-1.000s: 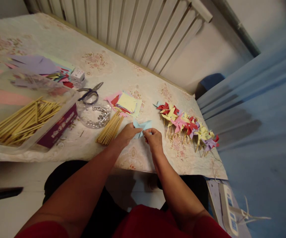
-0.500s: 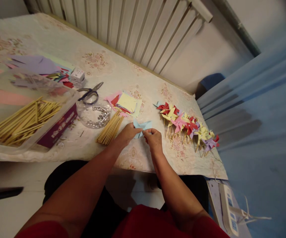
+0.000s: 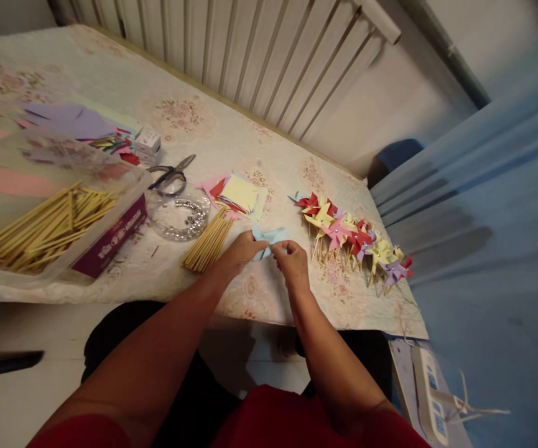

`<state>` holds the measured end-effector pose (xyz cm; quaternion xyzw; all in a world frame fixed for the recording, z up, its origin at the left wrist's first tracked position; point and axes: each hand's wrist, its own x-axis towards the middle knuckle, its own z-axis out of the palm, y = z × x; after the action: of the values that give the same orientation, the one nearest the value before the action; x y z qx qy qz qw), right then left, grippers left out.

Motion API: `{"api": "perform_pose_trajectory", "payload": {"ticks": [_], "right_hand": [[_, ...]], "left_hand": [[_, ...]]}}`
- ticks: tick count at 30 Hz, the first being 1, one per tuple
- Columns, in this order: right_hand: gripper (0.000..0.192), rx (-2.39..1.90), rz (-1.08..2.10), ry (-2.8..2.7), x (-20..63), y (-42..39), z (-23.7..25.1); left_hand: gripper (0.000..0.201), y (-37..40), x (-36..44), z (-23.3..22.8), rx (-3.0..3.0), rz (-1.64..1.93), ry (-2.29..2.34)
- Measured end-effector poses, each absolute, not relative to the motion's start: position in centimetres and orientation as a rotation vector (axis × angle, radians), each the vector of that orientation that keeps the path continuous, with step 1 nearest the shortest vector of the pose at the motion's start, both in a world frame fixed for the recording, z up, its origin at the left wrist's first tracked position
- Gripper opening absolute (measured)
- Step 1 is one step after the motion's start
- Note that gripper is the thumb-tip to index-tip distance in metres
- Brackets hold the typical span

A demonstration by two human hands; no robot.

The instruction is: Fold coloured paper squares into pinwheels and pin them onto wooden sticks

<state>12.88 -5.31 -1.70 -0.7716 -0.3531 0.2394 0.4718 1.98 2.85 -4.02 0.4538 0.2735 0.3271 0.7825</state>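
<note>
Between my hands, just above the table near its front edge, is a light blue paper pinwheel (image 3: 272, 236) with its corners folded inward. My left hand (image 3: 245, 249) is closed on its left side, thumb pressed near the middle. With bent fingers, my right hand (image 3: 291, 256) pinches at the pinwheel's centre; whether a small pin sits in those fingertips cannot be seen. A bundle of thin wooden sticks (image 3: 208, 241) lies beside my left wrist. Behind it are stacked coloured paper squares (image 3: 239, 194). Finished pinwheels (image 3: 338, 230) on sticks lie in a row to the right.
A clear round dish (image 3: 180, 218) of shiny metal fasteners and dark-handled scissors (image 3: 173, 175) lie left of the paper. Farther left stands a plastic bin (image 3: 58, 277) with more sticks, near small white boxes (image 3: 148, 142) and paper scraps (image 3: 70, 121). A power strip (image 3: 430, 395) is at lower right.
My right hand has shifted very slightly to the right, its fingertips still at the blue paper's centre. The other things lie as before.
</note>
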Motion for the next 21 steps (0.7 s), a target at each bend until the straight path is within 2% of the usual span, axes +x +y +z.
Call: {"api": "perform_pose_trajectory", "payload": {"ticks": [6, 9, 12, 16, 21], "right_hand": [[0.051, -1.849, 0.335, -0.847, 15.9, -6.2, 0.3], [0.062, -1.81, 0.396, -1.029, 17.7, -6.0, 2.0], [0.055, -1.787, 0.651, -1.265, 18.7, -5.4, 3.5], [0.034, -1.835, 0.97, -1.527, 18.2, -4.7, 4.3], [0.016, -1.97, 1.111, -1.629, 16.9, -4.1, 3.8]], "left_hand": [[0.022, 2.9, 1.4, -4.1, 1.017, 0.612, 0.584], [0.018, 3.0, 1.3, -4.2, 1.097, 0.534, 0.557], [0.015, 2.9, 1.4, -4.1, 1.19, 0.482, 0.558], [0.011, 2.7, 1.4, -4.1, 1.307, 0.438, 0.519], [0.013, 2.7, 1.1, -3.8, 1.46, 0.401, 0.532]]}}
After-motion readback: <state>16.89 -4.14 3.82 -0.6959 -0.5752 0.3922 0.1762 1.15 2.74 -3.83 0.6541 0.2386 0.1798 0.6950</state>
